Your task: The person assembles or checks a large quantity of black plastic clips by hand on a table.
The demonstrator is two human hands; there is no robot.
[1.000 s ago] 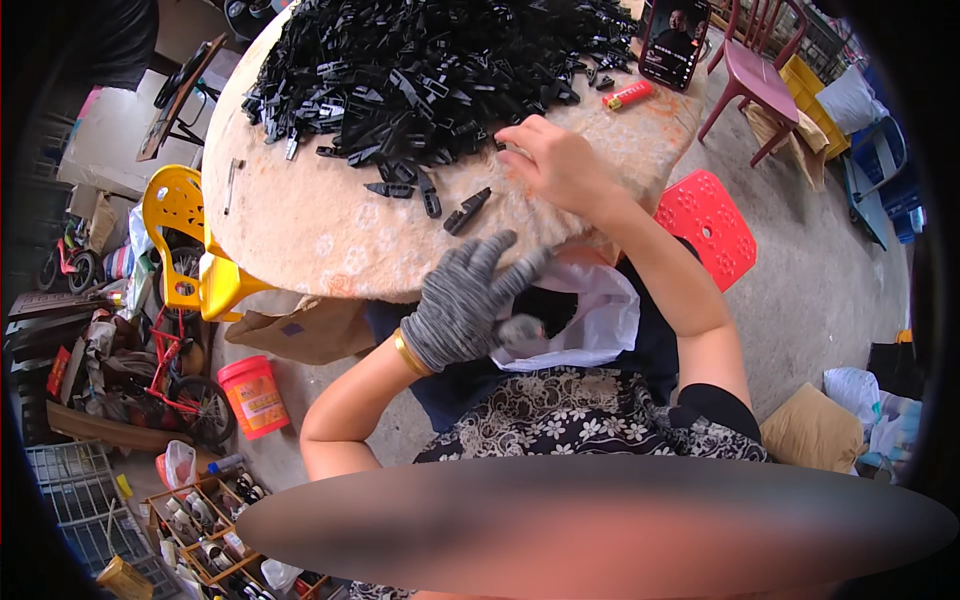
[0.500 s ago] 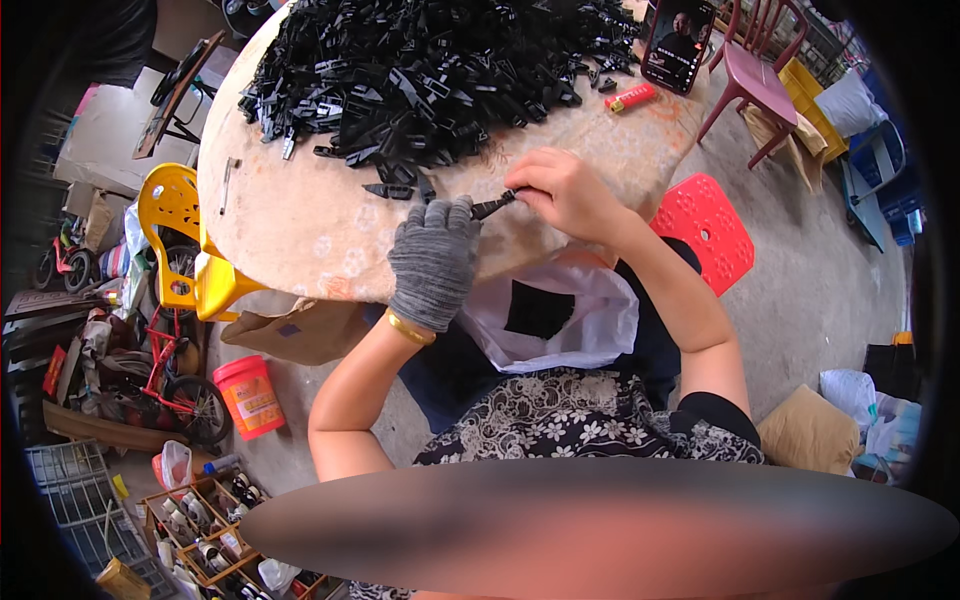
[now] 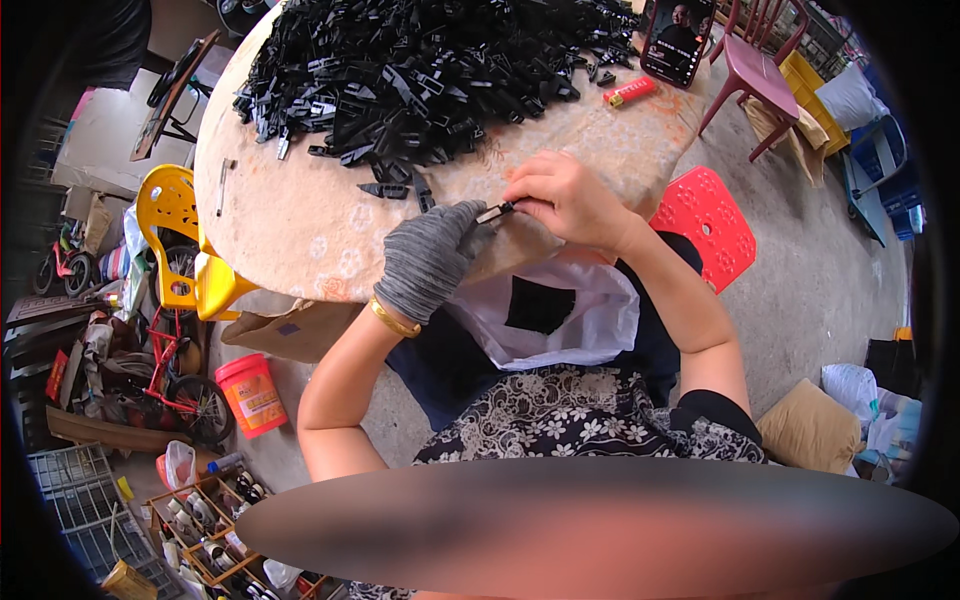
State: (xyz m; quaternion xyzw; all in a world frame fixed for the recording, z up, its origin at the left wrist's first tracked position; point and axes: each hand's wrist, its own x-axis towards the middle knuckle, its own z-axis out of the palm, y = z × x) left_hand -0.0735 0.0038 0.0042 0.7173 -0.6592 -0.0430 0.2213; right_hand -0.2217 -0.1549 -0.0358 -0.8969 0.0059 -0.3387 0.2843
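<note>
The gloved left hand and bare right hand, each grip pinched closed, share one black clip, newly turned; work centres on it.

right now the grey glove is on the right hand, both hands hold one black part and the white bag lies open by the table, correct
One slip: the head view shows the grey glove on the left hand; the right hand is bare. Both hold one black part, and the white bag lies open by the table.
</note>
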